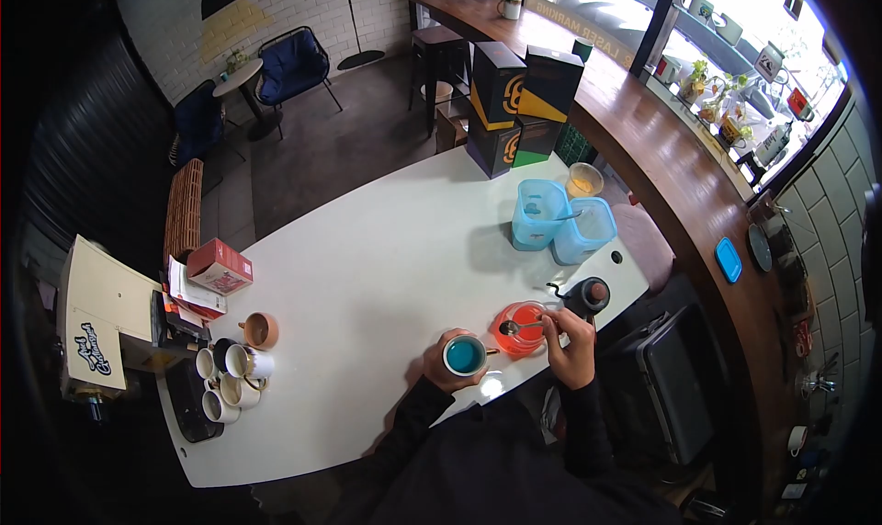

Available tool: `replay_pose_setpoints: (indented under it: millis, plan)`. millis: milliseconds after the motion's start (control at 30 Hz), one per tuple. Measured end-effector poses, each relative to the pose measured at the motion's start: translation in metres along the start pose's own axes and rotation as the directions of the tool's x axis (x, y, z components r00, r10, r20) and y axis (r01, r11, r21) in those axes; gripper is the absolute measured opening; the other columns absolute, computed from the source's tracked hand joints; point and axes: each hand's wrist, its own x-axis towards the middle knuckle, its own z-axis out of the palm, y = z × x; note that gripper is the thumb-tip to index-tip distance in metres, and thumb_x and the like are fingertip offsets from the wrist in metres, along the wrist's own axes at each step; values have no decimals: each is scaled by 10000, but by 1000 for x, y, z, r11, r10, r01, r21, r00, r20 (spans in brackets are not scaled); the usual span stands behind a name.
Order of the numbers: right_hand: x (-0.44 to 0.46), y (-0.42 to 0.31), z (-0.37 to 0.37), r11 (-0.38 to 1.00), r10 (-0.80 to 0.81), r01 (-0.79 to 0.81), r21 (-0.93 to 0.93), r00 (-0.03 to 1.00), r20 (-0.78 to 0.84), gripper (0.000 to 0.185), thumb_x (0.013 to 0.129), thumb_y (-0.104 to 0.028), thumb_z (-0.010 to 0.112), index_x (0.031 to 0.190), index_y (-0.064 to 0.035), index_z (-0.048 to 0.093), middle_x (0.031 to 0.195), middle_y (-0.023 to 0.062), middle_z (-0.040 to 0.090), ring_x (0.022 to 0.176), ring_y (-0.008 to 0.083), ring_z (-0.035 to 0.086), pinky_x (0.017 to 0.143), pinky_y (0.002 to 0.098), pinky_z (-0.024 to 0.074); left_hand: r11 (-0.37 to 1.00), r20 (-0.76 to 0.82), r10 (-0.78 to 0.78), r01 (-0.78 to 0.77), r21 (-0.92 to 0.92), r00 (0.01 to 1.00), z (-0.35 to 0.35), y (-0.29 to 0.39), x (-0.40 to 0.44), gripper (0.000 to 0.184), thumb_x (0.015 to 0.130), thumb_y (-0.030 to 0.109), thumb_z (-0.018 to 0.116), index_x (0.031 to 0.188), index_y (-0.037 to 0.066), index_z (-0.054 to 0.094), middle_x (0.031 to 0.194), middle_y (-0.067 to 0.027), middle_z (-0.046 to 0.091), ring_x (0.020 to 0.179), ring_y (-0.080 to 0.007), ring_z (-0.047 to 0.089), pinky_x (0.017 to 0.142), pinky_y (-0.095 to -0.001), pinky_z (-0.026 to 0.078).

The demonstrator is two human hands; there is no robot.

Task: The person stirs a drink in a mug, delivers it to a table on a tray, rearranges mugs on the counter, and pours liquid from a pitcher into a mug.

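My left hand [437, 369] is wrapped round the side of a mug [465, 354] with a teal inside, at the near edge of the white table. In my right hand [573, 349] a metal spoon [528, 324] is pinched by its handle. The spoon's bowl is over a translucent orange-red container [521, 343], just right of the mug; whether it touches the contents I cannot tell. Behind my right hand stands a dark kettle [584, 297] with a brown knob and a thin curved spout.
Two light-blue plastic containers [540, 209] stand farther back, near stacked black boxes [497, 84]. Several mugs [241, 389] and a brown cup [260, 330] are at the left end, beside a red box [220, 266]. A wooden counter [643, 130] curves along the right.
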Motion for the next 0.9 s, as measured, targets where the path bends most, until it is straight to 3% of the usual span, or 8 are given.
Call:
replay_pose_setpoints:
  millis: [233, 300, 433, 500, 600, 667, 800, 900]
  plan:
    - [-3, 1, -1, 1000, 18, -18, 6, 999, -29, 115, 917, -32, 603, 907, 62, 669, 675, 103, 555, 601, 177, 547, 575, 293, 405, 1000, 3, 0, 0, -26, 1000, 0, -2, 1, 719, 583, 173, 880, 1183, 49, 505, 1072, -99, 650, 939, -196, 663, 828, -337, 546]
    - [-3, 2, -3, 1000, 15, -15, 8, 999, -45, 114, 919, -29, 601, 903, 63, 667, 675, 102, 556, 600, 175, 546, 573, 293, 405, 998, -39, 52, -51, 27, 998, 0, -1, 3, 747, 569, 293, 930, 1165, 99, 523, 988, -52, 693, 854, -227, 713, 748, -340, 580]
    - [0, 1, -11, 1000, 15, -13, 22, 995, -99, 111, 923, -19, 594, 897, 65, 662, 665, 90, 545, 582, 154, 527, 559, 287, 390, 998, -53, 40, -38, 42, 998, 0, 1, 3, 736, 566, 283, 927, 1158, 102, 529, 981, -51, 693, 846, -230, 712, 742, -342, 580]
    - [1, 3, -14, 1000, 7, -6, 3, 994, -110, 111, 924, -17, 592, 895, 66, 661, 662, 86, 541, 577, 145, 522, 555, 283, 385, 1000, 9, -26, 26, -9, 1000, -1, -1, -1, 733, 581, 188, 886, 1191, 50, 504, 1069, -97, 653, 952, -193, 663, 834, -338, 545]
    - [2, 7, -19, 1000, 17, -18, -10, 991, -130, 108, 922, -14, 594, 889, 67, 658, 661, 84, 535, 574, 134, 517, 554, 276, 381, 1000, 11, -22, 22, -7, 1000, 0, -2, -1, 742, 581, 190, 887, 1198, 51, 498, 1069, -96, 654, 952, -195, 663, 835, -338, 545]
    - [1, 12, -20, 998, 19, -25, -53, 994, -107, 65, 889, 19, 613, 910, 59, 659, 694, 125, 565, 579, 205, 573, 565, 312, 429, 1000, 11, -20, 20, -10, 1000, 0, -2, -1, 748, 581, 190, 888, 1202, 52, 495, 1073, -97, 652, 954, -196, 662, 836, -338, 544]
    - [-1, 19, -16, 998, 18, -24, -62, 995, -97, 60, 884, 18, 616, 904, 54, 659, 696, 128, 565, 583, 220, 582, 559, 319, 423, 1000, 12, -12, 12, -8, 1000, -1, 1, 0, 757, 579, 188, 892, 1206, 54, 490, 1085, -99, 646, 961, -198, 659, 840, -339, 543]
    - [-2, 28, -10, 996, 2, -8, -85, 997, -71, 84, 908, -3, 611, 901, 67, 657, 662, 101, 539, 561, 154, 536, 541, 288, 396, 1000, 11, -10, 10, 11, 1000, -1, 1, 0, 754, 581, 184, 893, 1205, 55, 488, 1089, -99, 643, 964, -199, 658, 841, -342, 543]
